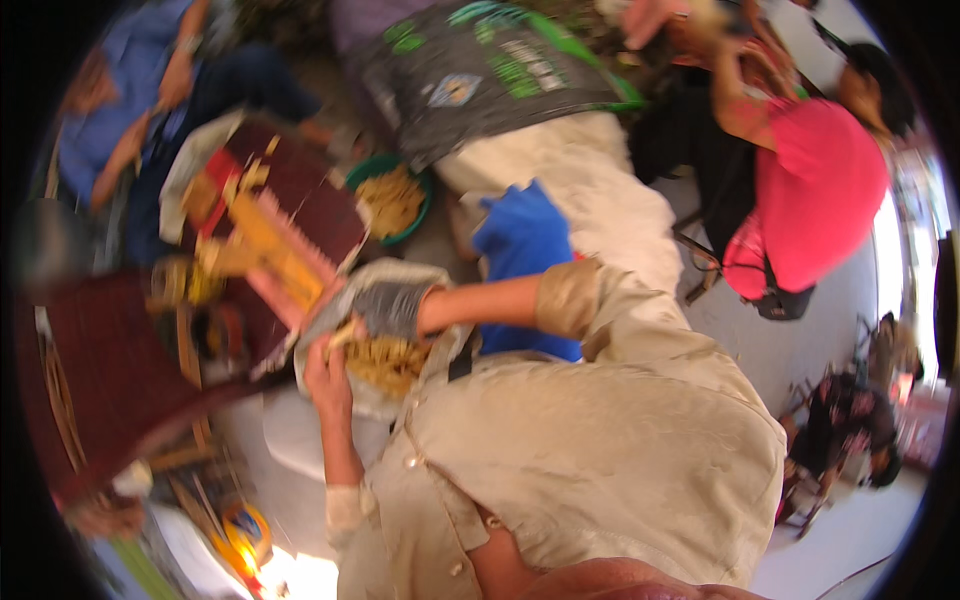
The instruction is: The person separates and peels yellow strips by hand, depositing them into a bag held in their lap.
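My left hand [330, 371], bare, pinches a small pale yellow piece [344, 334] whose exact kind is too blurred to tell. Close against it is my right hand [390, 309] in a dark grey glove, its fingers bent towards the piece; whether they grip anything is unclear. Just below both hands, a pale cloth or sack-lined container [311, 341] in front of my body holds many yellowish pieces [386, 366]. Beyond the hands, a long orange-yellow wooden block [274, 244] lies along a pink strip with a jagged edge [296, 225].
The block rests on a dark red board [300, 169]. A green basin [425, 214] of similar pieces stands behind it. A grey printed sack [480, 75] lies ahead. People in blue [142, 45] and pink [817, 195] sit nearby. A yellow tape roll [247, 534] is at lower left.
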A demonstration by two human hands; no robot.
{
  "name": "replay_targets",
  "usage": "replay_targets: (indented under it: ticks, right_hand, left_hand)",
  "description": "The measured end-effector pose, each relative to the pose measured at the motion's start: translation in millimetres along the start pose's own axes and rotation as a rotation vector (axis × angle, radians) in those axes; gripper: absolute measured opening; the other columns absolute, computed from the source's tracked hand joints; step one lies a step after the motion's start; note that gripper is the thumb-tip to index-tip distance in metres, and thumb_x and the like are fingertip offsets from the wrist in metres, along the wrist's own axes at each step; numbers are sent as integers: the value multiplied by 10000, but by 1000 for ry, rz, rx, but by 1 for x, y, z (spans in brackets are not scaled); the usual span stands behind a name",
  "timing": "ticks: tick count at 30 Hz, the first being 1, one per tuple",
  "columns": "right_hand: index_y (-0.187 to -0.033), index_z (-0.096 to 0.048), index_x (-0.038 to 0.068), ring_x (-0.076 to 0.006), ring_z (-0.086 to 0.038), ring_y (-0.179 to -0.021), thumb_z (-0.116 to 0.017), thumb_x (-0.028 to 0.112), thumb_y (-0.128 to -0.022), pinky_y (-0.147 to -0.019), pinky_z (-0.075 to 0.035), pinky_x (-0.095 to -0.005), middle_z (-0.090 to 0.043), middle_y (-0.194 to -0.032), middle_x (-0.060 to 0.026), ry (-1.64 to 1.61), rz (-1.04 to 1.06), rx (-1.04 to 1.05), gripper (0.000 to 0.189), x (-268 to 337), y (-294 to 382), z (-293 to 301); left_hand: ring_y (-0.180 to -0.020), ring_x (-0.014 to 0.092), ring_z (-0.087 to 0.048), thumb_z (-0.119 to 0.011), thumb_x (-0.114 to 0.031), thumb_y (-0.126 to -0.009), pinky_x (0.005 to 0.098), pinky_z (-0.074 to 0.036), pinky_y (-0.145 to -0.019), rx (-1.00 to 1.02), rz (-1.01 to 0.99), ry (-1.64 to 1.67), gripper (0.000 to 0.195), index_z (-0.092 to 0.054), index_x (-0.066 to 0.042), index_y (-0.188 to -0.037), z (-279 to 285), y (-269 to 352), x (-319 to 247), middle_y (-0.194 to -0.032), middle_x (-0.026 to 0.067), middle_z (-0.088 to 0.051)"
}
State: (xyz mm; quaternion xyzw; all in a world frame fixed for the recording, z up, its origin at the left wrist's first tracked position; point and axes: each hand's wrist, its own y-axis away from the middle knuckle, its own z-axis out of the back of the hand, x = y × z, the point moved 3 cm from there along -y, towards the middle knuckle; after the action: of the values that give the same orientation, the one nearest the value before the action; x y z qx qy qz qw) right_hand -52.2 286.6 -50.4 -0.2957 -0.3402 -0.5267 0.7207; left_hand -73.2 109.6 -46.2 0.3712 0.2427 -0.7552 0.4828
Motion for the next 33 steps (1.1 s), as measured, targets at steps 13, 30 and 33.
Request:
replay_targets:
  ticks: [13, 30, 33]
  right_hand:
    - [-800, -595, 24, -136, -475, -457, -613, 419, -781, -443, -389, -290, -502, -521, -46, -189, -416, 46, 396, -7, -63, 28]
    - [-744, -641, 52, -304, -587, -742, -490, 197, -765, -700, -464, -394, -607, -739, -153, 1042, 286, -64, 210, -76, -137, -7]
    - [-775, -605, 53, -292, -566, -765, -505, 294, -808, -699, -440, -381, -584, -743, -136, 898, 71, -79, 263, -76, -113, 12]
  left_hand:
    - [-659, 64, -461, -495, -203, -900, 197, -391, -607, -161, -81, 88, 158, -544, -66, -961, 33, -40, -13, -749, -30, -519]
    - [-628, 227, -532, -540, -328, -828, 333, -426, -583, -197, 99, -165, 309, -589, -24, -799, 30, -106, 44, -681, 134, -553]
    - [-637, 313, -536, -572, -304, -807, 386, -432, -575, -228, 53, -267, 275, -573, -33, -759, 33, -89, 16, -688, 143, -540]
